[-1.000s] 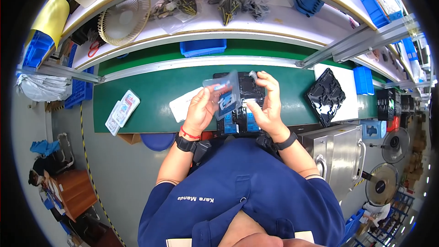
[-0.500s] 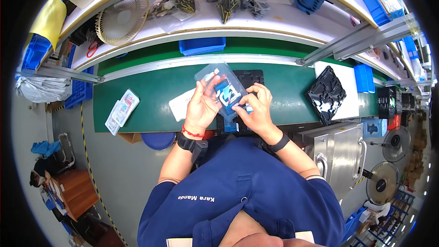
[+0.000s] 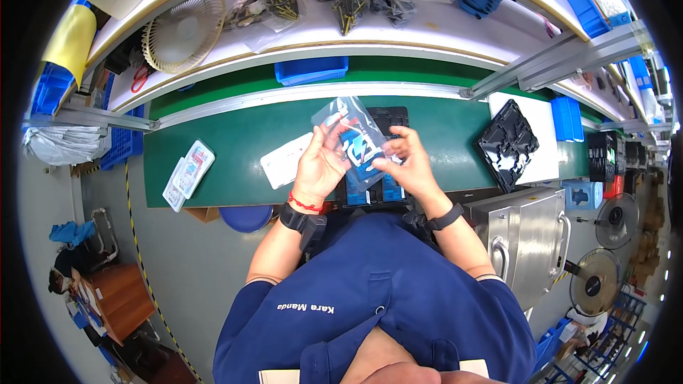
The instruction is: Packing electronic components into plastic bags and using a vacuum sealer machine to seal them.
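Observation:
A clear plastic package [image 3: 363,144] with a blue, white and red printed piece is tilted above the bench. My left hand [image 3: 320,168] grips its left side, the fingers partly behind the clear plastic. At the right edge of the package is my right hand [image 3: 411,165], thumb and fingers apart; whether the thumb touches the plastic is hard to see. Beneath the package lies a black tray [image 3: 390,115], partly hidden, with blue flat pieces [image 3: 392,189] in its near part. A white card-like sheet [image 3: 279,163] rests beside my left hand.
White-and-clear packs [image 3: 193,168] lie on the left of the green bench [image 3: 235,124]. Another black tray [image 3: 508,146] sits on a white sheet at right. A blue bin [image 3: 311,70] stands under the shelf, which bears bagged parts [image 3: 351,8]. A metal cabinet [image 3: 523,235] stands near right.
My right hand has shifted a little right, its fingers opening from the package's edge. More of the blue pieces in the tray now shows. My left hand still holds the package.

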### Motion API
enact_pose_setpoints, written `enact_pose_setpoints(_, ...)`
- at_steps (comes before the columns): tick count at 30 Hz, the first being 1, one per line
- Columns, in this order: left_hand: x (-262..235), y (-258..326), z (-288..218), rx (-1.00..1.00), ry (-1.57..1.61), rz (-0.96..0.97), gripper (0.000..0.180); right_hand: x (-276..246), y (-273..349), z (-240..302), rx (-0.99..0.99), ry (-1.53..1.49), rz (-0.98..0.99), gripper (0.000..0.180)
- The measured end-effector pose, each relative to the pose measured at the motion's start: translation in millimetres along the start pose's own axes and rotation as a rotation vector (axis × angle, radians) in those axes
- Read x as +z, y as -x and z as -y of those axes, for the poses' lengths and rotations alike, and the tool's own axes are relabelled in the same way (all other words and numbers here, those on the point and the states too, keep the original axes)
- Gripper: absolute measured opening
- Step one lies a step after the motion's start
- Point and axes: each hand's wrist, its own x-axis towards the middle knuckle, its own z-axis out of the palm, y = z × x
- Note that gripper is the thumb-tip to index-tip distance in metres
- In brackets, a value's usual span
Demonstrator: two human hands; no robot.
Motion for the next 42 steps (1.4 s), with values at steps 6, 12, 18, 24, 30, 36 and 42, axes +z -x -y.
enact_pose_setpoints(6, -7, -12, 18, -0.034, -0.013, 0.009, 0.045, -1, 6, -11, 0.191, -0.25, 0.175, 0.057)
enact_pose_setpoints(12, -13, -20, 24, -0.067, -0.036, 0.039, 0.044, -11, 12, -16, 0.202, -0.43, 0.242, 0.043)
enact_pose_setpoints(18, -81, -9, 9, 0.144, -1.115, -0.384, 0.051, -64, 5, -100, 0.341, -0.418, -0.045, 0.018)
enact_pose_setpoints(24, -160, 31, -14, 0.407, -2.263, -0.417, 0.055, -118, 5, -197, 0.381, -0.044, -0.346, 0.027)
enact_pose_setpoints(30, -186, 41, -15, 0.483, -2.349, -0.39, 0.033, -42, -37, -134, -0.114, 0.865, -0.258, 0.04)
enact_pose_setpoints(36, -192, 36, -17, 0.668, -2.299, -0.401, 0.01, 52, -92, -108, -0.288, 0.699, 0.234, 0.032)
enact_pose_setpoints(42, -185, 40, -28, 0.382, -2.117, -0.478, 0.015, 67, -111, -109, -0.064, 0.779, 0.27, 0.033)
